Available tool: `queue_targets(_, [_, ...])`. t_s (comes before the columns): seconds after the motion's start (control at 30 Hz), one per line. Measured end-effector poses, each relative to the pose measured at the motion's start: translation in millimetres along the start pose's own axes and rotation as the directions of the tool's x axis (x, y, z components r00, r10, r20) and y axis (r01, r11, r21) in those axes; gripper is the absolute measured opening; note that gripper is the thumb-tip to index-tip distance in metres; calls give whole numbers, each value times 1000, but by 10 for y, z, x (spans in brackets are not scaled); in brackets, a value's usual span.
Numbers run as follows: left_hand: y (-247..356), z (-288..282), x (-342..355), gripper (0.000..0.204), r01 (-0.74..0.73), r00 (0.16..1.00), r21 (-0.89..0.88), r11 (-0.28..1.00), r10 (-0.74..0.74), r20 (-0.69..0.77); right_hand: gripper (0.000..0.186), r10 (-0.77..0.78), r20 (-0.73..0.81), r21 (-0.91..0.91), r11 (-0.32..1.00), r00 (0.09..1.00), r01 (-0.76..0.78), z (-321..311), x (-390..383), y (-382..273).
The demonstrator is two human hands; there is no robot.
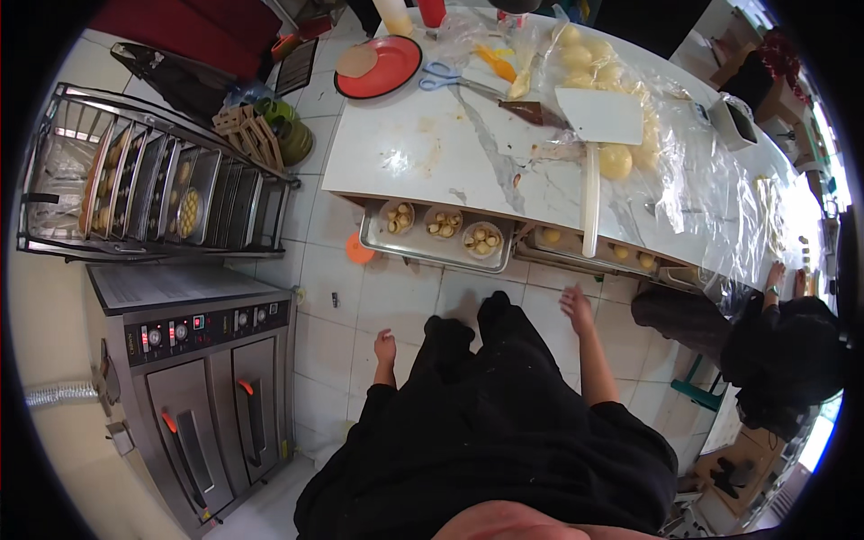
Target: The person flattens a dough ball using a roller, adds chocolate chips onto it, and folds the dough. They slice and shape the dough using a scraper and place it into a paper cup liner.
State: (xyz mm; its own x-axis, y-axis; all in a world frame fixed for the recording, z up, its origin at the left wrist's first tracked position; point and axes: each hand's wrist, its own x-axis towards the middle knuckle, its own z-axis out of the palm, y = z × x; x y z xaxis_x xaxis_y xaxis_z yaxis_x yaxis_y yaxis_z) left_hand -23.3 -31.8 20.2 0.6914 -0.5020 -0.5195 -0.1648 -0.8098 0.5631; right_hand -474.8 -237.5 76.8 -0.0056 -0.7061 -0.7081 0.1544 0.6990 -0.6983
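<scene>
My left hand (385, 346) hangs beside my leg over the tiled floor, empty, its fingers loosely bent and partly apart. On the other side, my right hand (577, 306) is held out with spread fingers and nothing in it. Ahead of both, a metal tray (432, 256) juts out from under the tabletop, bearing three clear round containers (443, 225) of pale, round pieces. More pale dough balls (621, 252) sit on the shelf beyond my right hand. Neither hand touches anything.
The marble-patterned table (396, 171) carries a red plate (382, 76), blue scissors (441, 76), a white scraper (603, 115), a white rod (590, 202) and plastic-covered dough balls (615, 162). An oven (202, 396) and tray rack (162, 180) stand left; another person (783, 351) works right.
</scene>
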Motion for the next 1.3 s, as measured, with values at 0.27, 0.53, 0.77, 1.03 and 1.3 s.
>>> queue_targets(0.27, [200, -543, 504, 26, -16, 976, -397, 918, -71, -204, 72, -109, 259, 364, 931, 960, 8, 633, -418, -1505])
queue_targets(0.53, [2031, -1373, 1238, 22, -634, 653, -293, 716, 293, -698, 43, -176, -149, 128, 972, 973, 195, 892, -625, -1617])
queue_targets(0.77, [3805, -1501, 802, 21, -939, 337, -243, 241, 780, -528, 38, -370, -294, -468, 860, 881, 205, 1071, -1833, -1842])
queue_targets(1.03, [4541, -667, -746, 41, -926, -352, -319, -200, 762, 543, 33, -525, 172, -816, 398, 834, 419, 1959, -2394, -2601])
queue_targets(1.3, [4581, -283, -554, 23, -874, 148, -361, 325, 887, 438, 33, -687, 156, -357, 631, 709, 689, 1106, -1705, -2921])
